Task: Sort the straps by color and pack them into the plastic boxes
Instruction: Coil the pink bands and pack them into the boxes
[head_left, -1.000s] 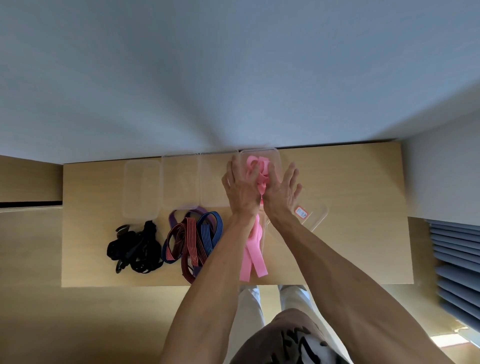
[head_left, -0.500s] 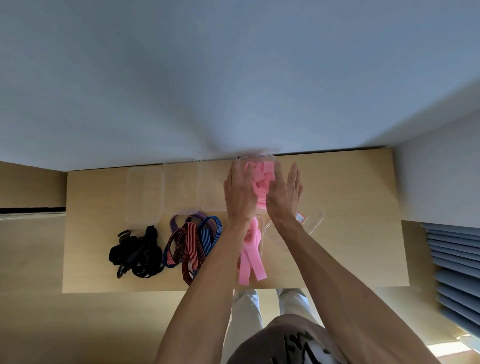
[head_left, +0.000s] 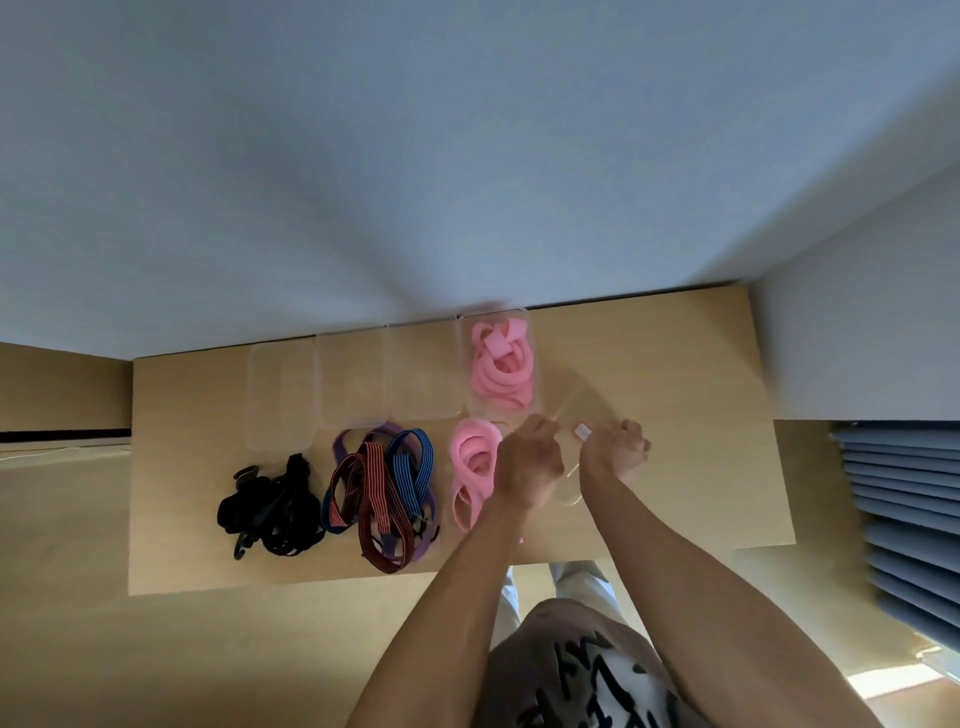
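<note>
So both hands are on the clear lid (head_left: 571, 441) now: left hand (head_left: 530, 460) grips its near-left edge, right hand (head_left: 618, 449) curls round its right side. Pink straps (head_left: 501, 366) sit coiled in the rightmost box (head_left: 535, 364), more pink ones (head_left: 470, 467) lie just below it, beside the striped straps (head_left: 384, 483) and black straps (head_left: 272, 506).

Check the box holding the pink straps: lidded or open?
Open. The rightmost clear box shows coiled pink straps uncovered; both hands grip a clear lid just beside it.
</note>
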